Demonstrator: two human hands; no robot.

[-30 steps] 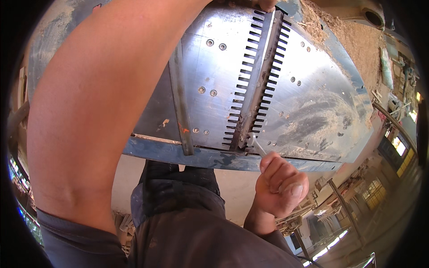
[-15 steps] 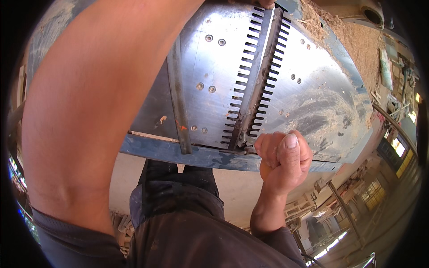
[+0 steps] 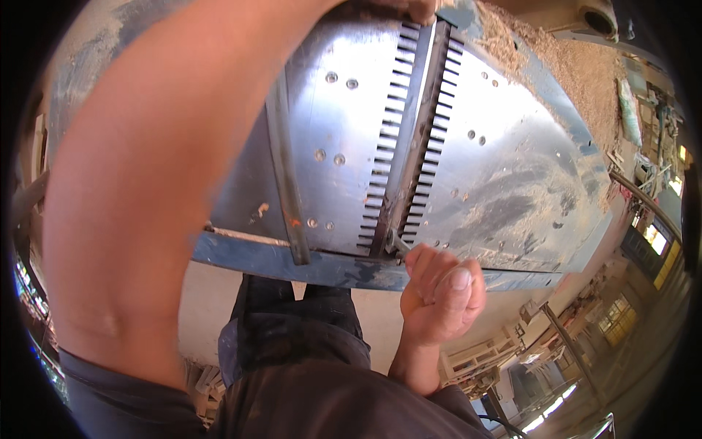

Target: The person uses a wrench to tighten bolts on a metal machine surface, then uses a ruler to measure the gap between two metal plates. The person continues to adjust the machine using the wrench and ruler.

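My right hand (image 3: 444,293) is closed in a fist at the near end of a jointer's cutter head (image 3: 417,135), thumb on top. Out of the fist toward the slot pokes the metal end of a wrench (image 3: 398,241); the rest of it is hidden by my fingers. Across the table reaches my left arm, and my left hand (image 3: 413,9) rests at the cutter head's far end. Only a few of its fingers show at the top edge, so its grip is hidden. Comb-like toothed edges line both sides of the slot between the shiny steel tables (image 3: 504,168).
A flat metal bar (image 3: 285,175) lies across the left table. Wood shavings (image 3: 578,80) are heaped along the far right side. The machine's blue front edge (image 3: 329,269) runs just before my body. Wooden pieces (image 3: 482,351) stand on the floor at the right.
My right fist has come down toward me, and the wrench end now shows beside the slot. My left hand stays at the far end. The whole view has shifted slightly.
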